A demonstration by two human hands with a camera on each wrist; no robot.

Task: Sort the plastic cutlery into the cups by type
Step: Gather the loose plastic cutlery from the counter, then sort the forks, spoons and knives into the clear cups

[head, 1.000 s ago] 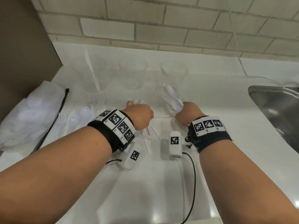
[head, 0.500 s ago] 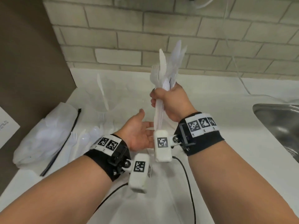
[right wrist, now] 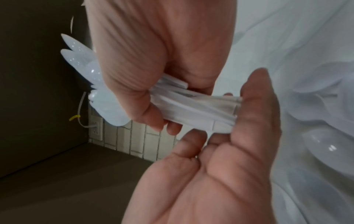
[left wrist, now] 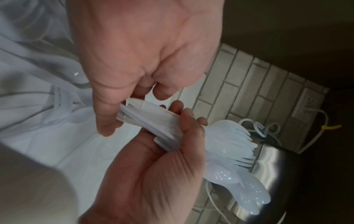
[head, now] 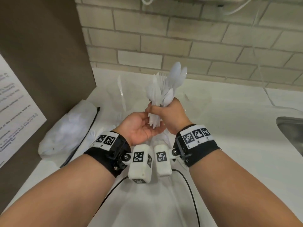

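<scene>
Right hand (head: 172, 115) clenched round mixed cutlery bundle (head: 165, 86), long axis upright, heads up. Handle ends resting just below in left hand (head: 141, 128), palm relaxed. Cups (head: 198, 102) on far side.

Two hands are in view, the left hand (head: 139, 126) and the right hand (head: 172, 115). One bundle of plastic cutlery (head: 165, 86) mixes forks, spoons and knives, too overlapped to count. One knife (head: 121, 94) stands in a far-left cup (head: 118, 95). One bag (head: 68, 130) lies left. One sink (head: 291, 136) sits right.
</scene>
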